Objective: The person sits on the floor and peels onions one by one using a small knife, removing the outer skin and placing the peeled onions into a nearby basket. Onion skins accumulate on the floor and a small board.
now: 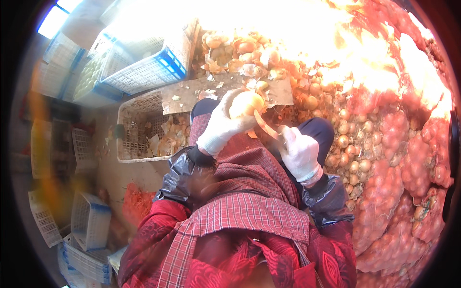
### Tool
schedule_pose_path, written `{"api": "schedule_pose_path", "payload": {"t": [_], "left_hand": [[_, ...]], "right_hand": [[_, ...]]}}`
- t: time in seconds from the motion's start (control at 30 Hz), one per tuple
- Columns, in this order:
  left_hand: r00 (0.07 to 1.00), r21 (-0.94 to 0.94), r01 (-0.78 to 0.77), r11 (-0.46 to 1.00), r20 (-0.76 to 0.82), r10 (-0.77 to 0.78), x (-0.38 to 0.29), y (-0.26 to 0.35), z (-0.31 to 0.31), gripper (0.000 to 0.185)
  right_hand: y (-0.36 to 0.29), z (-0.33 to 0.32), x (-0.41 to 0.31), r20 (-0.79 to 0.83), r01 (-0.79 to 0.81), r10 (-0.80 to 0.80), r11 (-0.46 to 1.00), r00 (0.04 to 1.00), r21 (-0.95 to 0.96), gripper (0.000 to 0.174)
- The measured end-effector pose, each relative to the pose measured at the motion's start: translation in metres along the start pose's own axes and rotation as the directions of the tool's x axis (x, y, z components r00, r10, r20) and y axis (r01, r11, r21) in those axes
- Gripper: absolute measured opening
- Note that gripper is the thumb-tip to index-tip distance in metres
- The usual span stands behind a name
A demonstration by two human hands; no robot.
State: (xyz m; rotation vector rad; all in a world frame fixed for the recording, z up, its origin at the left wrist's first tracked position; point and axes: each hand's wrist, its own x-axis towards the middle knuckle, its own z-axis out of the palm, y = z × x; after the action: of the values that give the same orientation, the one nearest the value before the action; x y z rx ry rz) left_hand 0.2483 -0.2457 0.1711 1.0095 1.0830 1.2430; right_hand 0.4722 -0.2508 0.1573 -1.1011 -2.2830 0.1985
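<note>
In a white knit glove, my left hand (221, 124) grips a large yellow onion (246, 104) above my lap. My right hand (300, 153), gloved the same way, holds a knife by its handle. The curved knife blade (264, 124) reaches up to the onion's right side, its tip at or very near the skin. A strip of onion skin (252, 134) hangs below the onion. Just beyond my hands lies a wooden board (223, 84) strewn with skin scraps and a few onions.
A pale plastic crate (124, 154) with onion skins stands left of my knees. Blue and white crates (144, 77) fill the far left, one with peeled onions (94, 70). Loose onions (344, 140) and red mesh sacks of onions (381, 201) cover the right. Red netting (136, 203) lies near my left elbow.
</note>
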Motion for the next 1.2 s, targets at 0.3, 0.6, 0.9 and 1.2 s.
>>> {"api": "schedule_pose_path", "payload": {"t": [0.3, 0.6, 0.9, 1.2], "left_hand": [[0.994, 0.026, 0.111, 0.994, 0.024, -0.111, 0.002, -0.001, -0.003, 0.071], [0.992, 0.176, 0.026, 0.984, 0.113, -0.047, 0.010, -0.018, -0.010, 0.082], [0.971, -0.104, 0.157, 0.982, 0.198, -0.134, 0.006, -0.018, -0.010, 0.083], [0.956, -0.327, 0.221, 0.919, 0.260, -0.138, 0.001, -0.014, -0.008, 0.084]], "right_hand": [[0.025, 0.004, 0.007, 0.046, 0.089, -0.083, 0.985, 0.995, -0.151, 0.024], [0.014, -0.024, 0.029, 0.809, -0.871, 0.322, 0.155, 0.491, 0.467, 0.025], [-0.002, 0.001, 0.023, 0.084, -0.297, 0.299, 0.791, 0.950, 0.535, 0.024], [0.012, -0.001, 0.006, 0.032, 0.024, -0.029, 0.988, 0.999, 0.150, 0.023]]}}
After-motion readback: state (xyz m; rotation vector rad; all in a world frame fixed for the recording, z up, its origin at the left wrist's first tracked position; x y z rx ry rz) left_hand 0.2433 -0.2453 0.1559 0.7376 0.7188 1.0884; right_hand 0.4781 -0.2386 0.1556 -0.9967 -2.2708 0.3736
